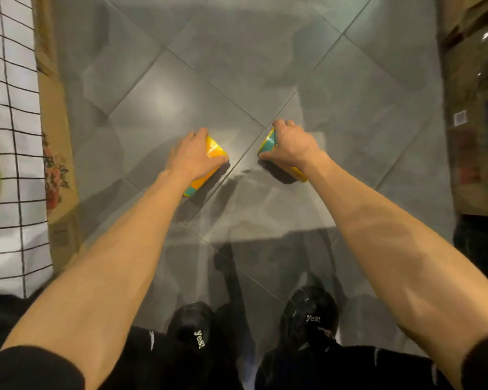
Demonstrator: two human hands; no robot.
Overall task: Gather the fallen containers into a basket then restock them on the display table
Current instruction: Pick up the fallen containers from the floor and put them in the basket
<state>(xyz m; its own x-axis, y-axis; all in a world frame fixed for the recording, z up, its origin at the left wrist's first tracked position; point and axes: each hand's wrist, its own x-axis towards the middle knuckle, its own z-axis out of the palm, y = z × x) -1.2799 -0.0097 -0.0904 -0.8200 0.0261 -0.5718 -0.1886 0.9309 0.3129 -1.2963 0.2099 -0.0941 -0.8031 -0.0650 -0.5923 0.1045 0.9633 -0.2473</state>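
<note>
Both on the floor [209, 80]: left hand [192, 157] is curled over the left container [214, 150] and right hand [291, 145] is clamped on the right container [267, 142]. They look slick, so I'd wrap the fingers well round before lifting. No basket in view, so grip firm while turning.

A yellow-and-teal cylindrical container [213, 152] is sitting in the left hand [193, 156] over the grey tiled floor [237, 66]; a second such container [268, 142] is sitting just right of it, in the right hand [289, 144].
</note>
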